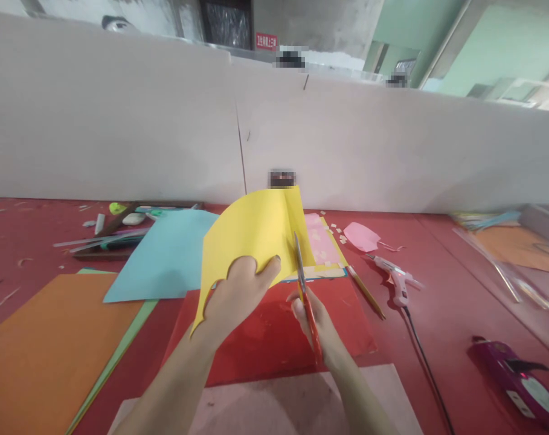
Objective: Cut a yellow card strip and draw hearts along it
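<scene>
My left hand [242, 287] grips a yellow sheet of paper [247, 223] by its lower part, thumb on the near face. The sheet is held up off the table and curves; its lower left edge is cut in a wavy outline. My right hand [317, 314] is closed around the red handles of a pair of scissors [300, 266], blades pointing up and away. The blades lie against the sheet's right part, where the paper folds back. Whether the blades are closed on the paper, I cannot tell. Beneath both hands lies a red board [265, 338].
At left are a blue sheet [165, 260], an orange sheet [52, 338] and a tray [106, 254] of tools. To the right lie a pencil [367, 293], a pink paper petal [362, 236], a corded glue gun [394, 281] and a purple power strip [519, 380]. A white partition [142, 121] stands behind.
</scene>
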`<state>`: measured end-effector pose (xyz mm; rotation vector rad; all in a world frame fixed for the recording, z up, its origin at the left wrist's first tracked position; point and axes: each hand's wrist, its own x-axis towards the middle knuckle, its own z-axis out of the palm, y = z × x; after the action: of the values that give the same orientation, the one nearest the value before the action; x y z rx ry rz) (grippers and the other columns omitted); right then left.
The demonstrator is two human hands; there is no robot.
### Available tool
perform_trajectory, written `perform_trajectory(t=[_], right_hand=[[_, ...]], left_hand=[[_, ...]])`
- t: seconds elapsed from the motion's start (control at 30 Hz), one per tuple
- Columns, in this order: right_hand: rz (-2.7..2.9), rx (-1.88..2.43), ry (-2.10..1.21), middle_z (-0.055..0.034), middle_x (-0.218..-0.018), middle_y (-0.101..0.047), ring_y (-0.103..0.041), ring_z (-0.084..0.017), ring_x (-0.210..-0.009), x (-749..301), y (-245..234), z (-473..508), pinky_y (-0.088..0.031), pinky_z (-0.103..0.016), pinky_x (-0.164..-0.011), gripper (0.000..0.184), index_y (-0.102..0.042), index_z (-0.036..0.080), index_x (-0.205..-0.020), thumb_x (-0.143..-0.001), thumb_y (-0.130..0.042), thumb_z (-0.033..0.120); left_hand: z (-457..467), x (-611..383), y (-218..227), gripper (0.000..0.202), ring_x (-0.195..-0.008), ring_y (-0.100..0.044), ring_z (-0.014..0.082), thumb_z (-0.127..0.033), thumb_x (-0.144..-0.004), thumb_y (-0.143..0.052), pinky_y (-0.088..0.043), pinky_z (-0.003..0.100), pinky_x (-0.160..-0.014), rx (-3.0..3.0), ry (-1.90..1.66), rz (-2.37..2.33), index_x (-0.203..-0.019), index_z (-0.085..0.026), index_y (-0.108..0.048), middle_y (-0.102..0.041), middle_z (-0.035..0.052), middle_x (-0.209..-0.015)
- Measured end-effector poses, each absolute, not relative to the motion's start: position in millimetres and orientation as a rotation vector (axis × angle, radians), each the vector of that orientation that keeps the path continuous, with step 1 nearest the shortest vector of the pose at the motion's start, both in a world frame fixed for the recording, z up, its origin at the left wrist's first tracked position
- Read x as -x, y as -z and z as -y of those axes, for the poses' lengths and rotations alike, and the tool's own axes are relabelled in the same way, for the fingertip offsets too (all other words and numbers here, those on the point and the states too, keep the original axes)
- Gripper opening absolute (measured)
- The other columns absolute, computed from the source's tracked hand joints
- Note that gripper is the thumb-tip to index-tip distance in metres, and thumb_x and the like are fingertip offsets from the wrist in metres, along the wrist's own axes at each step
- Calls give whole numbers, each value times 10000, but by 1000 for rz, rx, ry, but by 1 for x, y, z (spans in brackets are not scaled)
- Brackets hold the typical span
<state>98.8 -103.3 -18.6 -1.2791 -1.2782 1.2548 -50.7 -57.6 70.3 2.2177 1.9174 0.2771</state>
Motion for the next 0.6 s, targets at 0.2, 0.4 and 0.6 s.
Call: perform_trajectory(t=[0.2, 0.4, 0.6], right_hand=[[1273, 1283, -1273, 65, -534, -339, -331, -73, -471, -101, 23, 102, -273, -196, -457, 402, -502, 178, -799, -802, -430, 574], [1279, 1252, -1261, 66, -507, -352, -330, -74, -448, -100, 24, 101, -270, -202, -440, 444, -494, 168, -787, -800, -396, 601], [1255, 1258, -1244, 65, -498, -350, -352, -78, -445, -100, 29, 99, -295, -205, -446, 452, -475, 175, -747, -788, -387, 617]], left_hand=[[67, 42, -88, 533, -715, -500, 171, 12, -713, -341, -271, 231, -488, -2417, 133, -1802, -1157, -218, -526, -298, -19, -575], [71, 40, -91, 644, -685, -479, 166, 82, -685, -299, -228, 228, -461, -2521, 269, -1738, -1183, -260, -523, -245, -23, -563], [78, 42, -81, 562, -559, -402, 126, 44, -716, -310, -157, 223, -412, -2404, -31, -1787, -1095, -278, -571, -230, -30, -532]])
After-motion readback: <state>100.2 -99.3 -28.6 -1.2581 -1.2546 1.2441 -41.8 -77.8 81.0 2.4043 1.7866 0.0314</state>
